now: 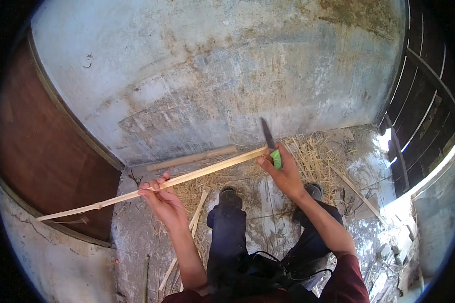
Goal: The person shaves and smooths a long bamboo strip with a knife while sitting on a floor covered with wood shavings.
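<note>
A long, pale bamboo strip (207, 170) slants across the view, its far left end low near the brown door and its right end higher up. My left hand (163, 202) grips it near the middle, thumb and fingers closed round it. At the strip's right end, my right hand (284, 171) is closed on a knife (276, 157) with a green handle and a dark blade pointing up and away. The blade's base lies close to the strip's end; whether it touches the wood I cannot tell.
A weathered grey wall (227, 86) rises ahead, with a bamboo pole (192, 158) along its foot. Straw-like shavings (316, 161) litter the floor. Split strips (194, 217) lie beside my legs. A brown door (50, 146) stands left, dark slatted boards (424, 96) right, rubble (389, 252) lower right.
</note>
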Tool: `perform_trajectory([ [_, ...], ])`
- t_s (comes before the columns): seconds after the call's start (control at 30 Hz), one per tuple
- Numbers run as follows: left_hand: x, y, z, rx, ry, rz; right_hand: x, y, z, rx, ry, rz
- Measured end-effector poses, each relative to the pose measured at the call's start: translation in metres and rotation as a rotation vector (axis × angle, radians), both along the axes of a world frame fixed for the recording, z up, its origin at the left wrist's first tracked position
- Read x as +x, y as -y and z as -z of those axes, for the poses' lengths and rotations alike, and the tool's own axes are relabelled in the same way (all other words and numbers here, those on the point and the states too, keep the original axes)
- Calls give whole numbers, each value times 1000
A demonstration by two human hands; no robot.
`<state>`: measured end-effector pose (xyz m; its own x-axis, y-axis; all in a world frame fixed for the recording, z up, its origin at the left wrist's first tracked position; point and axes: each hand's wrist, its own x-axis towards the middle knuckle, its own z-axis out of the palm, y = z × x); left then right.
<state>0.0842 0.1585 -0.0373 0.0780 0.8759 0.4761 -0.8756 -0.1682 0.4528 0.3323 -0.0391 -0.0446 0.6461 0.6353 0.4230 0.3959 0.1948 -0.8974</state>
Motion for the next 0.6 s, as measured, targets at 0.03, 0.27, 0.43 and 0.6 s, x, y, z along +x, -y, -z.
perform_trajectory([
  [0.03, 4, 4, 2, -40, 1, 2, 1, -3, 3, 25, -23, 19],
  [0.27, 19, 32, 14, -110, -3, 71, 3, -5, 0, 172, -265, -41],
  [0.43, 21, 54, 21, -146, -31, 146, 8, -4, 0, 209, -269, 113],
  [0.6, 24, 87, 39, -189, -109, 357, 24, 6, -10, 280, -311, 219],
])
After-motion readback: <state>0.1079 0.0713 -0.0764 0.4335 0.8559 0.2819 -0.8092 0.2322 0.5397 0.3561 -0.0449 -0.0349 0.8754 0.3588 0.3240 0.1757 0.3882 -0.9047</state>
